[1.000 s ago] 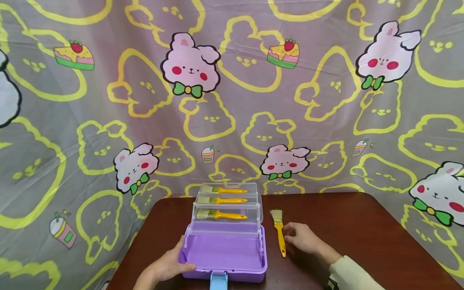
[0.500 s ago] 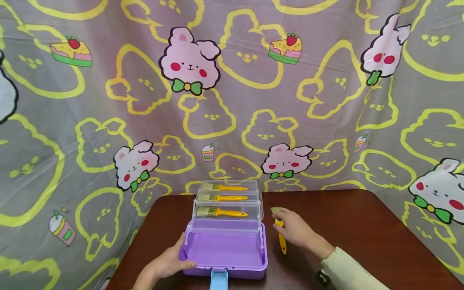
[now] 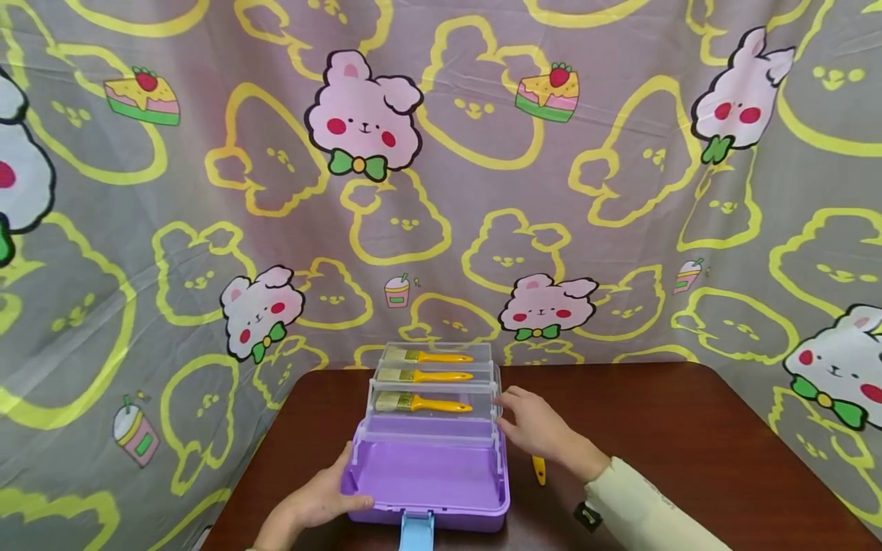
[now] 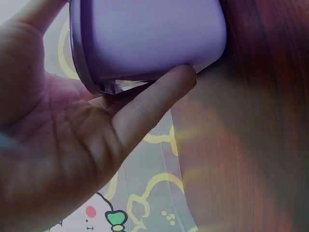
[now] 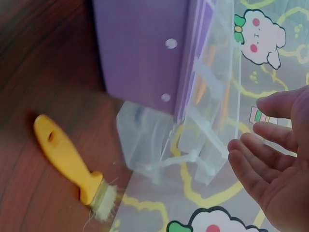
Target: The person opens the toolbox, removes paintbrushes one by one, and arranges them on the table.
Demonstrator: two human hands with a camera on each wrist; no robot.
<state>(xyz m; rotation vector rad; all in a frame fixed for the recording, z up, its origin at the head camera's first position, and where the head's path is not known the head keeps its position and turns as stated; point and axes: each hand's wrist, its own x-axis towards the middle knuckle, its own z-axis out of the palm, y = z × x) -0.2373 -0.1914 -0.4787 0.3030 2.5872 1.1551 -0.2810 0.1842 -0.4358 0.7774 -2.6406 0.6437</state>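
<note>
A purple toolbox point(image 3: 455, 523) stands on the table with its clear tiered trays point(image 3: 434, 441) fanned out at the back. Three paintbrushes with yellow handles lie one per tier: an upper brush point(image 3: 444, 357), a middle brush point(image 3: 441, 376) and a lower brush point(image 3: 441, 405). My left hand point(image 3: 318, 493) grips the box's front left corner, thumb point(image 4: 154, 104) along the purple wall. Beside the trays' right end, my right hand point(image 3: 544, 432) has loosely bent fingers and holds nothing. Another paintbrush point(image 5: 65, 154) lies on the table; in the head view the right hand hides most of it.
The dark reddish-brown table point(image 3: 661, 444) reaches back to a grey cartoon-print curtain point(image 3: 455, 184). A light blue latch point(image 3: 416, 528) hangs at the box's front. The large purple compartment point(image 3: 427, 476) holds nothing.
My right hand has moved from beside the loose brush's handle, up over the brush, then left to the trays' right end. My left hand stays at the box corner.
</note>
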